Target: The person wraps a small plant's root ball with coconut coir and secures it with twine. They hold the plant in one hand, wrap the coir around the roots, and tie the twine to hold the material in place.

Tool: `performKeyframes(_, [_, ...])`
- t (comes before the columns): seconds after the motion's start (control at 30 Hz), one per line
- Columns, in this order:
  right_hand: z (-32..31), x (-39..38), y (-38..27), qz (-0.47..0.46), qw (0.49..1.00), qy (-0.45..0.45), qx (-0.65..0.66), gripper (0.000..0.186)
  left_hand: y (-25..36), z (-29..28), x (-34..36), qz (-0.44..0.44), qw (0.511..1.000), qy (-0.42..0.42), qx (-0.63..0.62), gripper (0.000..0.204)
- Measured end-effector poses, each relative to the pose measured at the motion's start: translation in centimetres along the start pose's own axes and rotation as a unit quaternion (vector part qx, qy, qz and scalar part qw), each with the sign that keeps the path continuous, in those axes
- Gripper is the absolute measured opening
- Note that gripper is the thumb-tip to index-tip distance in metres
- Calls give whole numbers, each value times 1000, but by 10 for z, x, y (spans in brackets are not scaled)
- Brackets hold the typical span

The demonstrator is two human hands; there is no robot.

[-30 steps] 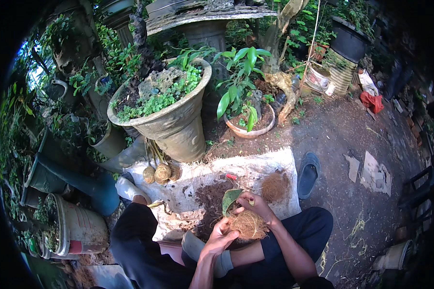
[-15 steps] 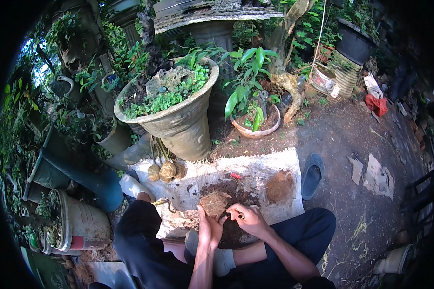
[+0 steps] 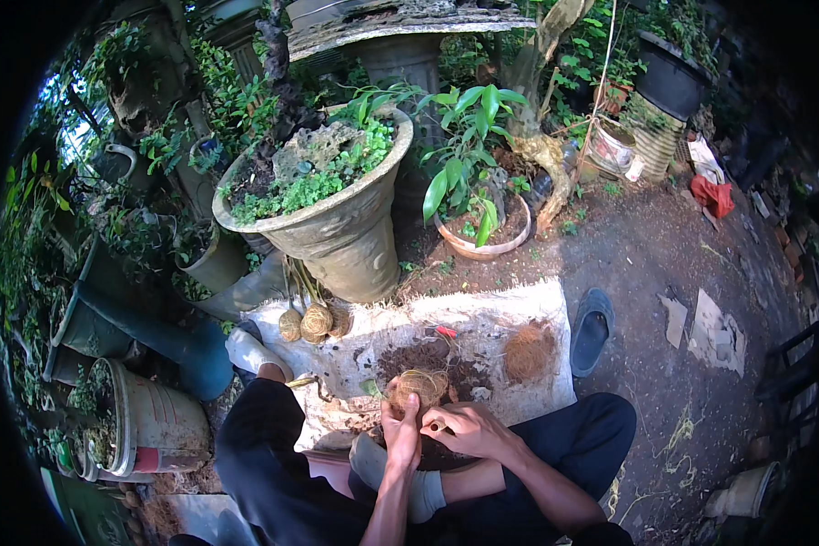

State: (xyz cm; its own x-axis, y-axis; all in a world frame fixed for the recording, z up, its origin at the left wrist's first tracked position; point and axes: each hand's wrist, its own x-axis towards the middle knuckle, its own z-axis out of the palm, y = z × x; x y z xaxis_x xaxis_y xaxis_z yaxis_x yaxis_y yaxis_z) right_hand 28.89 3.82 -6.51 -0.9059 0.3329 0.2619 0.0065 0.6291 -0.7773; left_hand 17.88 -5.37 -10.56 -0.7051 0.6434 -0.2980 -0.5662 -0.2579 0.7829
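A fibre ball (image 3: 420,389) wound with thin string is gripped in my left hand (image 3: 400,429), whose fingers curl round its lower left side. A green leaf (image 3: 370,388) shows beside it. Close by on the right, my right hand (image 3: 475,431) is closed on a small brown tube (image 3: 438,425) with a round end facing up; whether string runs from it to the ball is too fine to see. Dark loose soil (image 3: 455,371) lies behind the ball on a white woven sheet (image 3: 409,318). A red-handled tool (image 3: 446,332) lies on that soil's far side.
Brown fibre (image 3: 529,353) is heaped at the sheet's right, near a dark slipper (image 3: 592,332). Several string-wrapped balls with stems (image 3: 316,322) stand at its far left. Beyond are a large planter (image 3: 346,246) and a low bowl pot (image 3: 487,250). A tipped bucket (image 3: 168,419) is at left.
The fibre ball has been turned and shifted slightly right, now showing more string and a leaf. My right hand has moved a little down and left with the tube.
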Motion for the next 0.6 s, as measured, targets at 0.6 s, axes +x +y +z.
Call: performKeyframes(0.6, [-36,-7,18,141,960,114,215,21,6,8,-11,0,962,-149,228,51])
